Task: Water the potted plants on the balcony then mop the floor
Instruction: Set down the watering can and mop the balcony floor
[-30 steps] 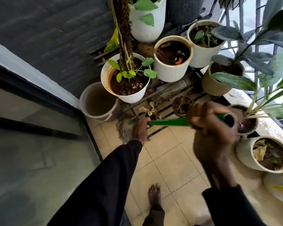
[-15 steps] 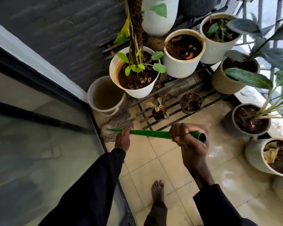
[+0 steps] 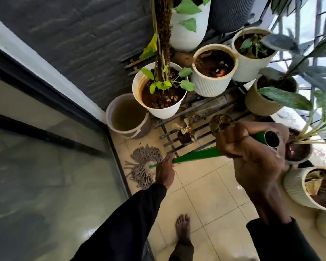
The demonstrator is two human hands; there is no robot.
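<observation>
A green mop handle [image 3: 196, 155] runs from upper right down to a grey string mop head [image 3: 143, 166] that lies spread on the beige floor tiles [image 3: 205, 194] beside the glass door. My left hand [image 3: 165, 171] grips the handle low, just above the mop head. Close to the camera, my right hand [image 3: 252, 153] grips the handle's top end. A white pot with a climbing plant [image 3: 158, 91] and several other potted plants stand on a dark slatted rack [image 3: 196, 132] behind the mop.
A bucket of murky water [image 3: 126, 115] stands in the corner by the door frame. A sliding glass door [image 3: 45, 166] fills the left. More pots [image 3: 309, 187] line the right edge by the railing. My bare foot [image 3: 183, 227] rests on the tiles.
The mop head has slid down toward me along the door, away from the bucket. My right hand has risen and moved right with the handle's top end.
</observation>
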